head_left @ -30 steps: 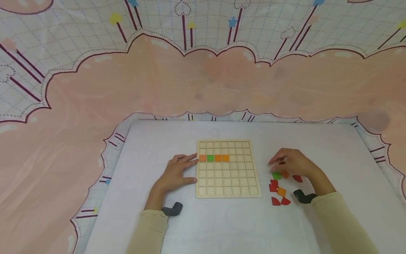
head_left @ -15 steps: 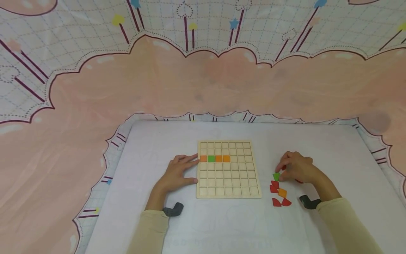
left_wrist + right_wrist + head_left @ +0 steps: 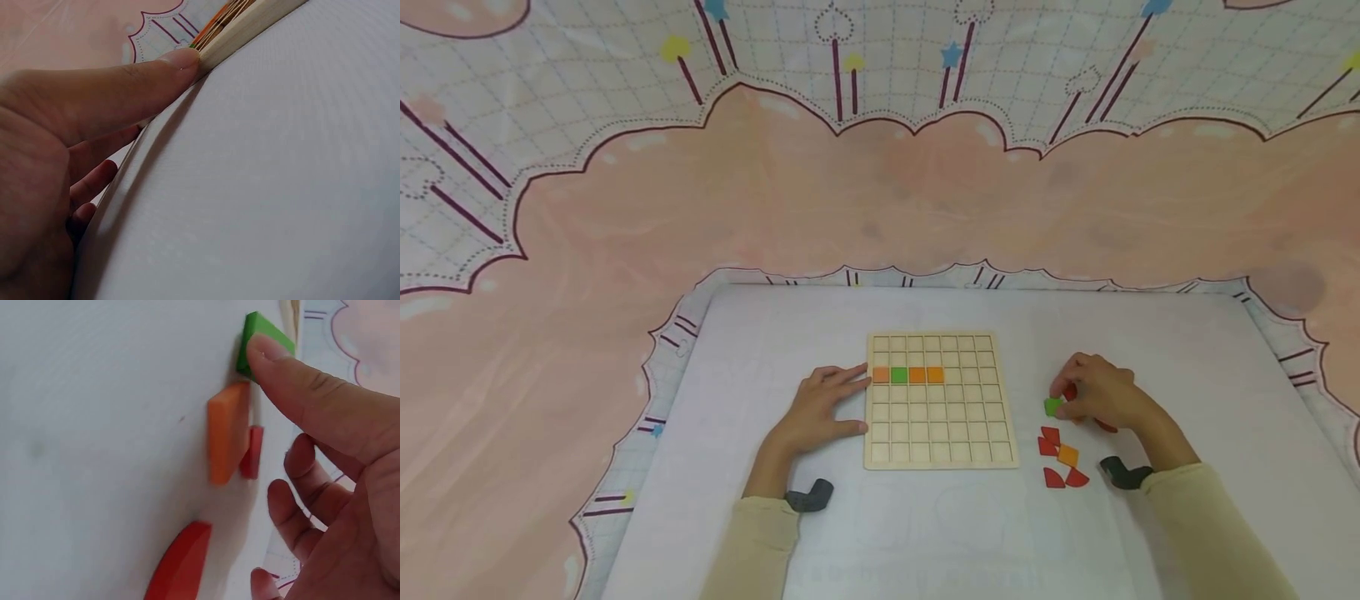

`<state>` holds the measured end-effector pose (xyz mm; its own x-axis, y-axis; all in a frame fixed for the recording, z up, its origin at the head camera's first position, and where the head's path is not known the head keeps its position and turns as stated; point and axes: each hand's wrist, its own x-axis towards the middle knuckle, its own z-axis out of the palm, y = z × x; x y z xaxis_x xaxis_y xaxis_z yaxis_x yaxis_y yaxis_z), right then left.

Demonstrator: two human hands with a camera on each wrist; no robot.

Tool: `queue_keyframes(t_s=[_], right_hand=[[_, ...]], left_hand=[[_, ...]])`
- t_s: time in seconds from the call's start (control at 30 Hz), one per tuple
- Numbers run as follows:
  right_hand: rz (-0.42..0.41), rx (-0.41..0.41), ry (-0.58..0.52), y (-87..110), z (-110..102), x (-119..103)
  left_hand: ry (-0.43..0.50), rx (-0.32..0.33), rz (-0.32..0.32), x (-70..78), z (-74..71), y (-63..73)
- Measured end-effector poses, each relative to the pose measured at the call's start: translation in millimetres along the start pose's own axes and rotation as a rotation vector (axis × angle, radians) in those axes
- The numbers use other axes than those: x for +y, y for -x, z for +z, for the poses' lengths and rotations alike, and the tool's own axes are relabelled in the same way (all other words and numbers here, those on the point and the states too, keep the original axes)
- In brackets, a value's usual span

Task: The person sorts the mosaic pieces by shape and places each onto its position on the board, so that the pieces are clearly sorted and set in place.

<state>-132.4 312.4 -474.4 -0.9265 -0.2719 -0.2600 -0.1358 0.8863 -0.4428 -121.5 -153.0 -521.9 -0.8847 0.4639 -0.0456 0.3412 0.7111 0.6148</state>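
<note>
A wooden grid board (image 3: 944, 412) lies flat on the table, with a row of one light orange, one green and two orange square tiles (image 3: 917, 375) in its cells. My left hand (image 3: 827, 408) touches the board's left edge with its fingertips and thumb, fingers spread and fairly straight. In the left wrist view the thumb meets the wooden rim (image 3: 232, 39). To the right of the board, my right hand (image 3: 1105, 392) pinches a green square tile (image 3: 1052, 407) between thumb and fingers. The right wrist view shows the thumb on that green tile (image 3: 272, 336), close to an orange tile (image 3: 228, 434).
Red quarter-round pieces (image 3: 1077, 477) and an orange square tile (image 3: 1067, 455) lie loose below my right hand. Another red piece (image 3: 181, 565) lies under that hand. A patterned cloth (image 3: 880, 200) spreads behind and around the white table surface (image 3: 925, 533).
My right hand has come down and left onto the green tile, which has shifted slightly away from me. My left hand and the board stay where they are.
</note>
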Motion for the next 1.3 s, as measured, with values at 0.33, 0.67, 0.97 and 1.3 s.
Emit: queue_keyframes(t_s=[0.33, 0.67, 0.97, 1.3], right_hand=[[-0.088, -0.016, -0.177, -9.4, 0, -15], [-0.107, 0.053, -0.303, -29.3, 10, -43], [-0.065, 0.073, -0.431, -52.1, 27, -64], [0.022, 0.051, -0.612, -71.1, 42, -87]], left_hand=[[-0.005, -0.002, -0.001, -0.2, 0.4, -0.2], [-0.005, -0.009, -0.004, 0.2, 0.6, -0.1], [-0.008, -0.001, 0.009, -0.1, 0.0, -0.7], [-0.011, 0.005, 0.021, -1.5, 0.6, -0.8]])
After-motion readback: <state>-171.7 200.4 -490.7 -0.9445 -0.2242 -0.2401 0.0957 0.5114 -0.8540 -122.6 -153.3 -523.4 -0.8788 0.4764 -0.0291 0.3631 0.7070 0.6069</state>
